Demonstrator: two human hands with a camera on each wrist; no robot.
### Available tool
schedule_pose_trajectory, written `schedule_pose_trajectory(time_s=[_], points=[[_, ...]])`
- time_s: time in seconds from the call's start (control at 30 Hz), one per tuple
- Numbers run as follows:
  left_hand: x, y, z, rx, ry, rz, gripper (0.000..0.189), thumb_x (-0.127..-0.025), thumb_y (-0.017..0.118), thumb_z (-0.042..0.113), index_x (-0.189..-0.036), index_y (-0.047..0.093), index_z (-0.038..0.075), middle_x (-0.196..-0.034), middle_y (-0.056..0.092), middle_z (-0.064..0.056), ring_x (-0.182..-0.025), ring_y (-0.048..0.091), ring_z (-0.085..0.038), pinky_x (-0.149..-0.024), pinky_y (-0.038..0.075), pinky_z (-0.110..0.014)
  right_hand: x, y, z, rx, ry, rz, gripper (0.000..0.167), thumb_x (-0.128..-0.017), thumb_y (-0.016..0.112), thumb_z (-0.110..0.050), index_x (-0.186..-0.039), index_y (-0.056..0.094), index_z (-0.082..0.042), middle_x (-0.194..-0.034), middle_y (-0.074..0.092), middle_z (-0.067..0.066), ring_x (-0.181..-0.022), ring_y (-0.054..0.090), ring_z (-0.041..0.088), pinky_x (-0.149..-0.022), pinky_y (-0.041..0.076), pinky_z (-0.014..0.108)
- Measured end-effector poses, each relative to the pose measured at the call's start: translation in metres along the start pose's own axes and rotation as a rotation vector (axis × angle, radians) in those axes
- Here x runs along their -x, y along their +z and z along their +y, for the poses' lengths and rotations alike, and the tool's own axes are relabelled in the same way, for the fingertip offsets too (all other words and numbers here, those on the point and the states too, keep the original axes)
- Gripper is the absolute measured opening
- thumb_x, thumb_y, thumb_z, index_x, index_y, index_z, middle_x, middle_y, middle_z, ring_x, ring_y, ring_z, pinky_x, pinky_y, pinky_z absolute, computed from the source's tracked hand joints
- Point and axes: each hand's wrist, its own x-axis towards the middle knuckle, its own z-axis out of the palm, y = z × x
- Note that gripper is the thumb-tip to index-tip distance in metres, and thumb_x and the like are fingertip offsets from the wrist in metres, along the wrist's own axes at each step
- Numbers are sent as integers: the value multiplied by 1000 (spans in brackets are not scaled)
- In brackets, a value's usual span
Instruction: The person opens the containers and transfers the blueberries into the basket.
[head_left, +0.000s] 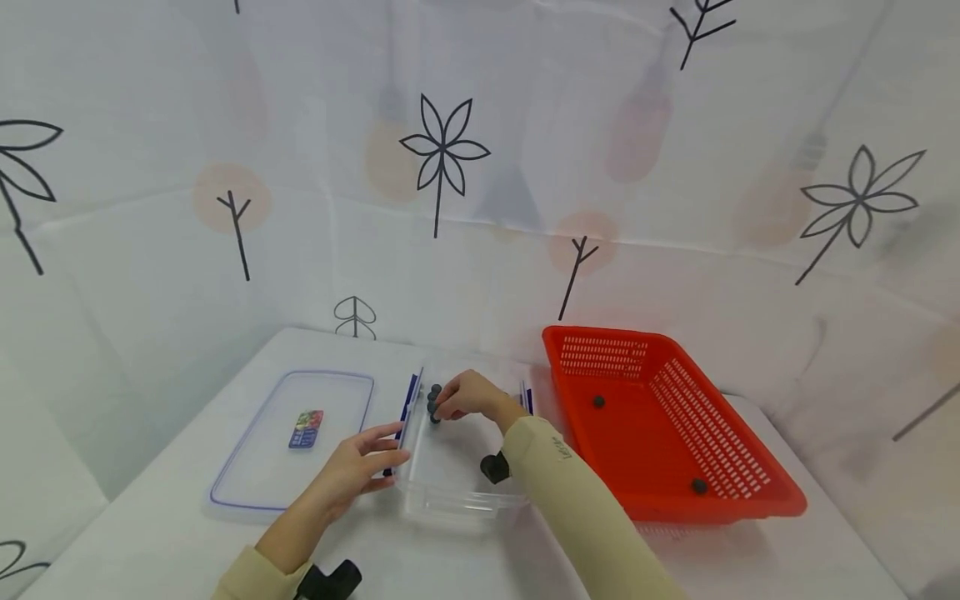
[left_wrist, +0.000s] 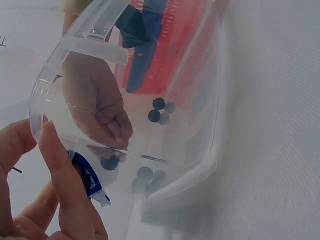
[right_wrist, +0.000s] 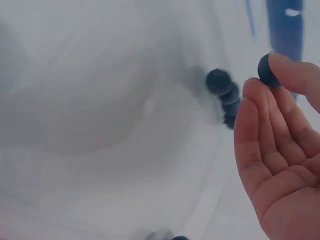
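A clear plastic box (head_left: 459,498) with blue side latches stands in the middle of the table. At its left rim, my left hand (head_left: 358,467) grips the wall beside a blue latch (left_wrist: 89,175). Over the box, my right hand (head_left: 471,395) pinches a blueberry (right_wrist: 267,71) between thumb and fingertips. More dark blueberries (right_wrist: 219,82) lie in a row along the box's left side, just beside the right fingers. Others (left_wrist: 158,104) show through the clear wall in the left wrist view.
Right of the box sits a red perforated basket (head_left: 675,507) with two blueberries (head_left: 598,402) visible inside. A clear lid (head_left: 258,475) with a blue edge and a printed label (head_left: 306,429) lies flat on the left. A patterned cloth (head_left: 495,275) hangs behind the table.
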Motion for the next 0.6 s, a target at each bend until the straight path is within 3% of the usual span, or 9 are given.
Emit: schedule_pose_trajectory(time_s=[0.27,0.6], points=[[0,1,-2,17,7,-7,52,-84,69,15,-133,51,7,-124,48,-20,-94,57,-27,-73,54,-35,24,-10,-28,-149,-55,54,21,-78,75,-15,-95,69,-4,-86,67,5,-85,64,28,-76,53,30],[1,0,1,12,-4,3,57,-81,73,19,-132,52,7,-123,49,-20,-93,57,-25,-74,54,-34,77,-10,-46,-194,-101,102,21,-80,74,-21,-96,68,-10,-87,67,3,-82,64,21,-84,50,39]])
